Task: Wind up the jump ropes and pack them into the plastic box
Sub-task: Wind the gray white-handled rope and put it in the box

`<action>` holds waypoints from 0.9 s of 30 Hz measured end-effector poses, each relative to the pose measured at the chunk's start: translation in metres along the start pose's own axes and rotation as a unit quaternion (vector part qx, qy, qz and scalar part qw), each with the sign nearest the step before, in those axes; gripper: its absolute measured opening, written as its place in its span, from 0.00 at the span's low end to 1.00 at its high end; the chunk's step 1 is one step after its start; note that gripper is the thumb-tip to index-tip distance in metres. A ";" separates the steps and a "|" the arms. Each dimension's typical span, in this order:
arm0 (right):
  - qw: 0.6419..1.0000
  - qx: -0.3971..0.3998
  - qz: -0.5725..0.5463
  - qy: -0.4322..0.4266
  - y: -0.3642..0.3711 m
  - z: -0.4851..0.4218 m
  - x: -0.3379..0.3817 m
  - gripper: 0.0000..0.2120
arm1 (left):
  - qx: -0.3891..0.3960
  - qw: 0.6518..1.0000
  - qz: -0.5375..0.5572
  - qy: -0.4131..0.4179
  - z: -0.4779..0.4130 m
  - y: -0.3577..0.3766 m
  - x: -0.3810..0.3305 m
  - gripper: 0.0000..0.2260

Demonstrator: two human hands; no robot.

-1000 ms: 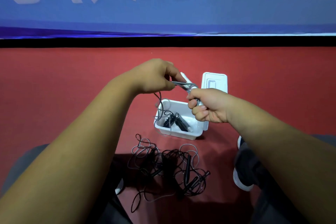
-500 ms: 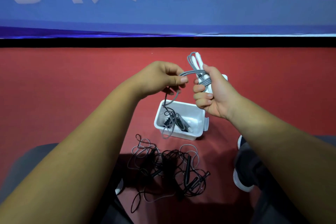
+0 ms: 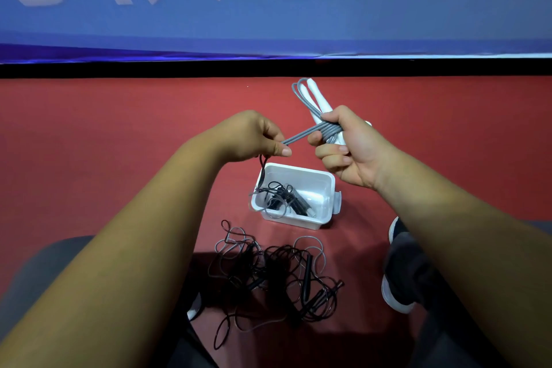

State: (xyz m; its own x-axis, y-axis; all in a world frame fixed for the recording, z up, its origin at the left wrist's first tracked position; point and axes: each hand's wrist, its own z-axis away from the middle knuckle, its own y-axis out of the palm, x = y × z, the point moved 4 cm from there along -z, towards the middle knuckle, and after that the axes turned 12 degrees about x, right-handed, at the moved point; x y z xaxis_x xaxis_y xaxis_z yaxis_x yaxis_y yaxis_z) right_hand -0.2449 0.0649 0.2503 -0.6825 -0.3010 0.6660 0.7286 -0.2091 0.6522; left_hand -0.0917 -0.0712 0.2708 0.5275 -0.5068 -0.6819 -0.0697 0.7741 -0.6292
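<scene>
My right hand (image 3: 349, 146) grips a grey jump rope bundle (image 3: 313, 110) with white handles, held upright above the floor; several turns of grey cord wrap around it at my fingers. My left hand (image 3: 257, 137) pinches the free stretch of that grey cord (image 3: 298, 137), pulled taut to the left. Loose cord hangs from my left hand down into the white plastic box (image 3: 324, 185), which sits open on the red floor and holds a wound black rope (image 3: 286, 202). A tangle of black jump ropes (image 3: 277, 275) lies on the floor in front of the box.
The red floor (image 3: 119, 134) runs back to a black strip and a blue banner wall (image 3: 268, 24). My shoe (image 3: 400, 272) and leg sit to the right of the tangle; my other knee is at the lower left. The box lid is hidden behind my right hand.
My right hand lifted and turned the bundle upright, handles pointing up. My left hand brought the cord around it, adding a turn, and now pulls it taut leftward.
</scene>
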 end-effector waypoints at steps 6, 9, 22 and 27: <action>0.999 0.001 -0.032 -0.019 -0.003 -0.003 0.002 0.07 | 0.020 1.000 0.009 0.022 -0.008 0.011 0.007 0.08; 0.999 -0.001 -0.045 -0.027 -0.004 -0.003 0.004 0.08 | 0.038 0.998 0.040 0.027 -0.011 0.012 0.013 0.06; 0.991 0.098 0.044 0.083 0.009 0.007 -0.013 0.10 | -0.029 0.999 0.012 0.012 -0.014 0.011 0.016 0.02; 0.962 0.198 0.090 0.166 0.015 0.014 -0.026 0.08 | -0.076 0.990 0.096 0.071 -0.003 0.001 0.003 0.09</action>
State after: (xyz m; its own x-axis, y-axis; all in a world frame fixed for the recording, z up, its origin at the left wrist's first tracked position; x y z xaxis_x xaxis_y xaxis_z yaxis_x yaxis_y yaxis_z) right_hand -0.2175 0.0826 0.2479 -0.4436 -0.5931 0.6719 0.7094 0.2258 0.6677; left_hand -0.0932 -0.0733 0.2670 0.3680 -0.4137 -0.8327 -0.2897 0.8000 -0.5254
